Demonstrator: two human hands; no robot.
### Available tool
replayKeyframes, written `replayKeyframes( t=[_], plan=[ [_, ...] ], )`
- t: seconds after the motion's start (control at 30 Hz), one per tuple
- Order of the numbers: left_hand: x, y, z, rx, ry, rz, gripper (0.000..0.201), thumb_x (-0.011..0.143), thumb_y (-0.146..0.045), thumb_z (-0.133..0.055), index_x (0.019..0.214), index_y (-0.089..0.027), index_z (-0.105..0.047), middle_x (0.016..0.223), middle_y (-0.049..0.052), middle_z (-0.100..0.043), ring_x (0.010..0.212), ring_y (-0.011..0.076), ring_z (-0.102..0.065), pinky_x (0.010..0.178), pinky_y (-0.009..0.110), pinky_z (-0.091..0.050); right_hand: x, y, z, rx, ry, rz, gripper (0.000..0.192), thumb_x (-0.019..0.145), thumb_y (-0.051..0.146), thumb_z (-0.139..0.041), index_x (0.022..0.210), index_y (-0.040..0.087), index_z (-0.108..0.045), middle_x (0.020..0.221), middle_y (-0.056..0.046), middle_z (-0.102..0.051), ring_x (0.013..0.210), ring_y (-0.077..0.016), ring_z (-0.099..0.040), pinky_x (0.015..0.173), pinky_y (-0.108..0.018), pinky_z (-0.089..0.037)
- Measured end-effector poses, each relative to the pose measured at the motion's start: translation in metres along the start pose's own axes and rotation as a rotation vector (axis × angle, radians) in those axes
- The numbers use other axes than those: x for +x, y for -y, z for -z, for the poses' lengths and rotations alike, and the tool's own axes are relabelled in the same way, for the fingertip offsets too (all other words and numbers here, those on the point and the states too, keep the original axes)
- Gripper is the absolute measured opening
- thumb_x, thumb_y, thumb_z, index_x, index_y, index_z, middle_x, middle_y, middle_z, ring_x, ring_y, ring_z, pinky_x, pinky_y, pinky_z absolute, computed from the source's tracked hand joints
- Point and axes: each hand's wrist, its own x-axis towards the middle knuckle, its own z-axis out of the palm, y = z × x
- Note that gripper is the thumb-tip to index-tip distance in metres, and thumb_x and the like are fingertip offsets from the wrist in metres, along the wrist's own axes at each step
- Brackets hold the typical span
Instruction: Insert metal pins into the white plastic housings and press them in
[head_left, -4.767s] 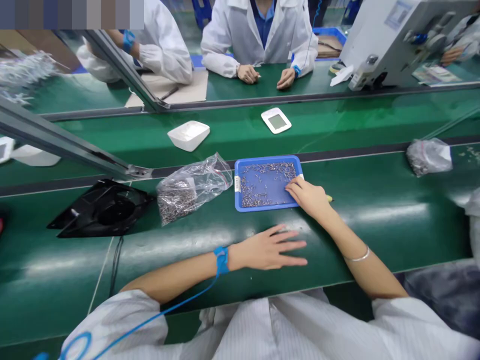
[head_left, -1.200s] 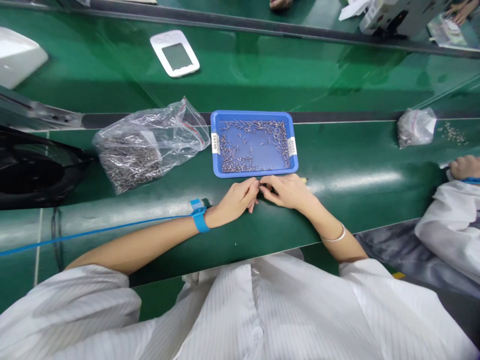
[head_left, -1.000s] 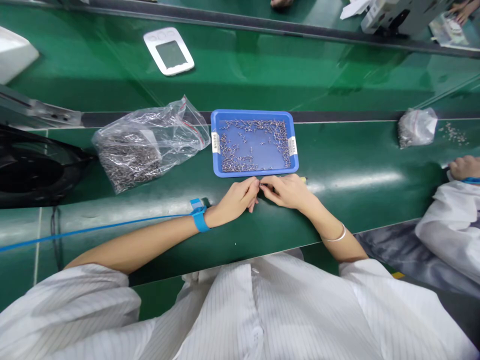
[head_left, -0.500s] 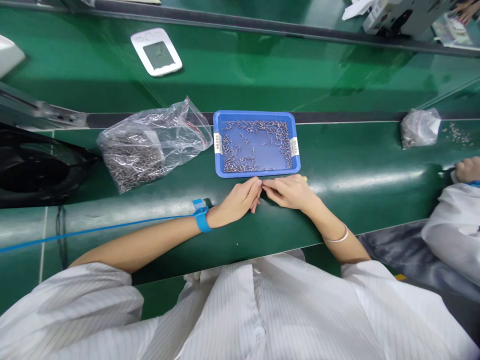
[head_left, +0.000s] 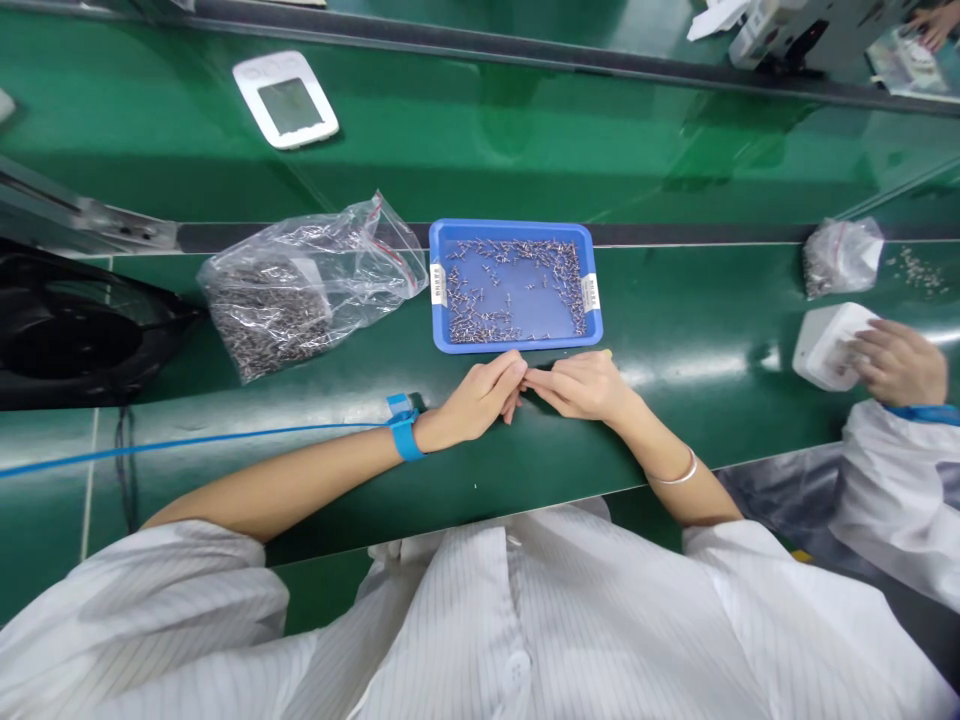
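My left hand [head_left: 480, 398] and my right hand [head_left: 581, 387] meet fingertip to fingertip just in front of a blue tray [head_left: 517, 348]. Both hands are closed in a pinch; whatever lies between the fingers is hidden or too small to name. Many small metal screws [head_left: 480, 325] lie scattered in the tray, thickest along its left, back and right sides. A blue strap [head_left: 405, 437] with a cord circles my left wrist. Left of the tray, a clear zip bag [head_left: 274, 315] holds a heap of similar screws.
A black fan-like unit [head_left: 75, 335] stands at the left. A white device with a screen [head_left: 286, 100] lies on the green surface behind. At right, a co-worker's hand [head_left: 904, 365] holds a white box [head_left: 825, 345] near a smaller bag [head_left: 844, 258] and loose pieces [head_left: 919, 270].
The white device with a screen has shifted left. The co-worker's hand has come further into view with a white box. My hands stay together, their fingers barely moved.
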Motion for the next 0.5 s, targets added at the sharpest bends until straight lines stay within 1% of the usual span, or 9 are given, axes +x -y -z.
replayKeyframes(
  t=[0.13,0.27,0.33,0.37,0.4,0.43,0.5],
  plan=[
    [0.001,0.002,0.002,-0.042,0.029,-0.007,0.044,0.105,-0.054,-0.031,0.078,-0.021,-0.042,0.049,-0.007,-0.049,0.051,0.0113,-0.055,0.066,0.026,-0.050,-0.002,0.000,-0.001,-0.001,-0.001,0.013,0.013,0.095,0.018,-0.057,0.102,0.017,-0.068,0.058,0.007,-0.061,0.051,-0.0053,-0.053,0.051,-0.021,-0.039],
    [0.000,0.005,0.004,-0.053,0.092,-0.034,0.043,0.105,-0.051,-0.033,0.078,-0.020,-0.045,0.053,-0.006,-0.051,0.055,0.0118,-0.057,0.069,0.027,-0.049,-0.004,0.002,0.003,-0.027,0.105,0.029,0.021,0.096,0.016,-0.049,0.102,0.021,-0.069,0.054,0.007,-0.059,0.047,-0.0058,-0.051,0.050,-0.022,-0.036],
    [-0.001,0.006,0.005,-0.033,0.117,-0.049,0.042,0.105,-0.050,-0.034,0.080,-0.019,-0.049,0.055,-0.006,-0.053,0.058,0.0119,-0.057,0.071,0.027,-0.048,-0.008,0.005,0.009,-0.038,0.134,0.034,0.022,0.096,0.016,-0.049,0.103,0.021,-0.069,0.053,0.007,-0.060,0.047,-0.0065,-0.051,0.050,-0.023,-0.036],
    [-0.001,0.006,0.005,-0.017,0.125,-0.052,0.041,0.105,-0.048,-0.035,0.082,-0.019,-0.051,0.056,-0.006,-0.054,0.058,0.0118,-0.057,0.070,0.026,-0.047,-0.012,0.006,0.014,-0.048,0.135,0.012,0.021,0.096,0.017,-0.050,0.103,0.021,-0.069,0.054,0.006,-0.062,0.048,-0.0069,-0.052,0.050,-0.022,-0.037],
    [-0.001,0.006,0.005,0.000,0.132,-0.054,0.039,0.105,-0.047,-0.036,0.084,-0.019,-0.052,0.056,-0.005,-0.054,0.058,0.0117,-0.056,0.068,0.025,-0.045,-0.017,0.007,0.021,-0.067,0.136,-0.043,0.020,0.096,0.019,-0.050,0.103,0.020,-0.069,0.057,0.005,-0.064,0.049,-0.0072,-0.054,0.051,-0.022,-0.038],
    [-0.001,0.006,0.005,0.019,0.136,-0.053,0.038,0.105,-0.046,-0.037,0.086,-0.019,-0.054,0.057,-0.005,-0.055,0.059,0.0115,-0.056,0.066,0.025,-0.044,-0.024,0.007,0.028,-0.102,0.138,-0.143,0.019,0.097,0.022,-0.051,0.102,0.020,-0.070,0.060,0.004,-0.066,0.050,-0.0075,-0.055,0.053,-0.022,-0.039],
    [-0.001,0.006,0.005,0.052,0.143,-0.053,0.035,0.106,-0.043,-0.037,0.088,-0.018,-0.056,0.058,-0.005,-0.056,0.059,0.0113,-0.056,0.064,0.023,-0.041,-0.046,0.004,0.048,-0.228,0.134,-0.456,0.023,0.098,0.030,-0.049,0.101,0.020,-0.070,0.070,0.000,-0.071,0.048,-0.0085,-0.055,0.053,-0.023,-0.041]
  ],
)
